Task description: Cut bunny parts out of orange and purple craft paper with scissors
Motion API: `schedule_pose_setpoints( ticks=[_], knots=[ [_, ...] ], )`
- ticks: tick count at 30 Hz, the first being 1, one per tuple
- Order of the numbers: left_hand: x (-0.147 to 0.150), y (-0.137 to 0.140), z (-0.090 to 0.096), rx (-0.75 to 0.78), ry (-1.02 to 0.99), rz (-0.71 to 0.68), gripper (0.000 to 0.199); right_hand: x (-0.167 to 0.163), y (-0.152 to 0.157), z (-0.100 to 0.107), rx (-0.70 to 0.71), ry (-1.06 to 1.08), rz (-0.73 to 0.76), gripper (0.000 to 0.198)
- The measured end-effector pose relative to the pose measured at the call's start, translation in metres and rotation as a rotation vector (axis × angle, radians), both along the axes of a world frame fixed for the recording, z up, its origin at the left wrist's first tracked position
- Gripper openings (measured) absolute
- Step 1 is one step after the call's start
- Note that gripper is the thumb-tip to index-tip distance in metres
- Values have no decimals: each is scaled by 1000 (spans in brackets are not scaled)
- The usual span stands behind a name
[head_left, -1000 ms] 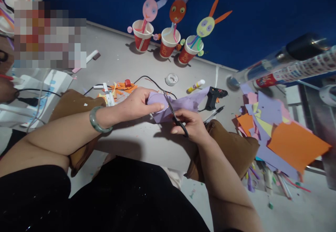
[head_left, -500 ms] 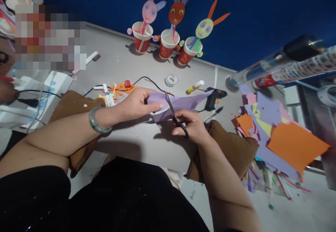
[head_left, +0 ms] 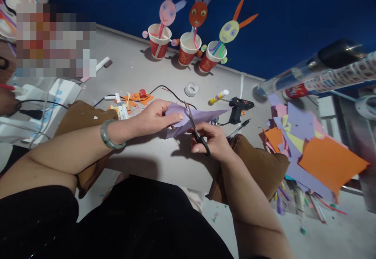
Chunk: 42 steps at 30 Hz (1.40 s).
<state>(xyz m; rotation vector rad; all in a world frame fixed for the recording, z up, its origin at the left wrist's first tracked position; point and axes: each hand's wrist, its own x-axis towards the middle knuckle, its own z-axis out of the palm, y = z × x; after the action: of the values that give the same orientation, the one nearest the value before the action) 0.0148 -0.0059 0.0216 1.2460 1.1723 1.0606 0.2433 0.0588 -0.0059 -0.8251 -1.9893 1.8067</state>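
Pinched between thumb and fingers of my left hand (head_left: 160, 116) is a sheet of purple paper (head_left: 202, 117). My right hand (head_left: 213, 141) grips black-handled scissors (head_left: 194, 126), whose blades lie across the paper just right of my left thumb. A cut edge curves near that thumb, and the rest of the sheet stretches right beyond the blades. Below the paper is the grey table (head_left: 176, 161). Behind it are a roll of white tape (head_left: 192, 89), a yellow glue stick (head_left: 219, 97) and a black glue gun (head_left: 238, 109).
Three red paper cups (head_left: 188, 51) with paper rabbit figures line the blue wall. Orange paper scraps (head_left: 141, 97) and a black cable lie behind my left hand. Coloured paper sheets (head_left: 331, 159) are heaped at right. Brown cushions (head_left: 264, 163) sit under my forearms. A power strip (head_left: 66, 94) is at left.
The purple paper has turned slightly in my left hand; its right tip has moved left and its lower corner has shifted left. Both hands stay nearly in place.
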Motion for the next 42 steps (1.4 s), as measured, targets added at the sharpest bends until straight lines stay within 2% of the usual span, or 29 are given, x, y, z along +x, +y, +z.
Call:
schedule_pose_setpoints(
  ticks=[6,8,10,15,21,27,32,42],
  knots=[
    [-5,-6,14,-6,-46,-100,32,4,-12,1,-230,151,82,66],
    [-9,-8,17,-10,-56,-149,30,3,-15,-1,-255,190,120,64],
    [-11,-7,18,19,-44,-143,27,2,-16,-2,-238,197,128,62],
    [-11,0,10,164,45,-22,12,-2,-14,-5,-182,147,66,61],
    [-8,1,1,24,43,-85,23,-4,-12,-5,-33,56,21,62],
    [-7,0,-1,22,119,-75,25,-6,-13,-4,53,18,1,61],
    [-7,0,1,30,194,-63,26,-6,-14,-2,45,11,-4,64],
    [-9,1,3,89,150,-85,28,-6,-15,-2,-44,30,-11,64]
  ],
)
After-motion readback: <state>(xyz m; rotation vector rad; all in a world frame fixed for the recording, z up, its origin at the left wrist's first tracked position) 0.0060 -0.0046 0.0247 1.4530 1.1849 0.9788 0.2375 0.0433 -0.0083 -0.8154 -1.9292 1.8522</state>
